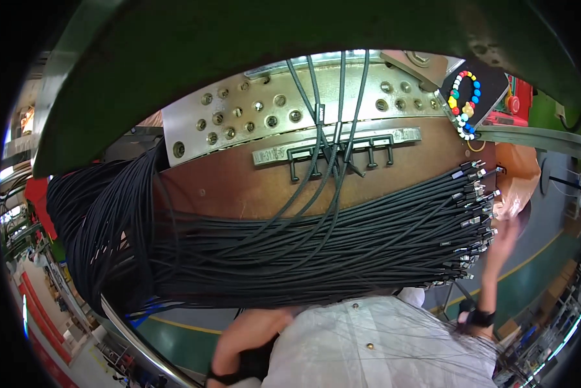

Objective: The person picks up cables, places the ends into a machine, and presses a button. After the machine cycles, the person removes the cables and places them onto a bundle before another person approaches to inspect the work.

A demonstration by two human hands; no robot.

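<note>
A thick bundle of black cables lies across the brown work surface, with small metal plug ends gathered at its right. My right hand, blurred by motion, is beside those plug ends; its fingers are not clear. Below the bundle's front edge is my left hand, close to my white shirt, with its fingers hidden or smeared. Beyond the bundle, a metal bar with a black slotted holder sits on the surface. Several black cables hang down across this holder and onto the bundle.
A perforated metal plate stands behind the holder, under a dark green machine frame. A colourful bead bracelet hangs at the right, near a red button. A curved metal rail runs at lower left.
</note>
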